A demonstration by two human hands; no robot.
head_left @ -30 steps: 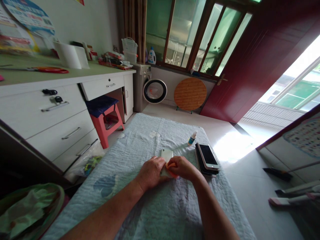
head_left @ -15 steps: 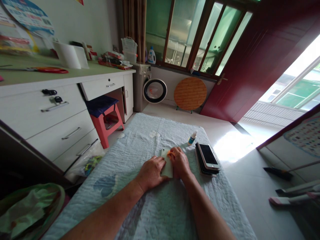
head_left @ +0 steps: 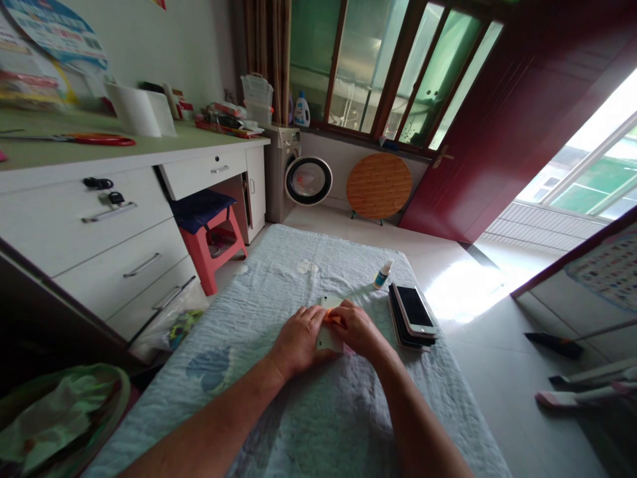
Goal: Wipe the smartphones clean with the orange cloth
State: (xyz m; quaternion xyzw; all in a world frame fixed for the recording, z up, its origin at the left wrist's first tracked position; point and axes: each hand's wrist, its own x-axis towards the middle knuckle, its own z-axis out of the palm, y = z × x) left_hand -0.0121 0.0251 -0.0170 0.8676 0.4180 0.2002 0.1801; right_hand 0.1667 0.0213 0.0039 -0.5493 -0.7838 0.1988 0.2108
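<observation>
A pale smartphone (head_left: 328, 341) lies back up on the quilted cover (head_left: 279, 265), its small camera dot at the far end. My left hand (head_left: 297, 340) grips the phone's left side, thumb along the near end. Pinched in the fingers of my right hand (head_left: 359, 326) is an orange cloth (head_left: 330, 317), pressed on the back of the phone near its middle. Part of the phone is hidden under both hands. A bit of something pink shows below my right hand, too covered to name.
Right of my hands lies a stack of phones (head_left: 414, 312), a white one on top. A small spray bottle (head_left: 383, 275) stands just beyond it. A desk with drawers (head_left: 142, 265) and a red stool (head_left: 212, 242) line the left side. A basket (head_left: 119, 392) sits at the lower left.
My right hand has slid the orange cloth left and slightly nearer across the phone's back. My left hand keeps its hold, with its fingers shifted a little.
</observation>
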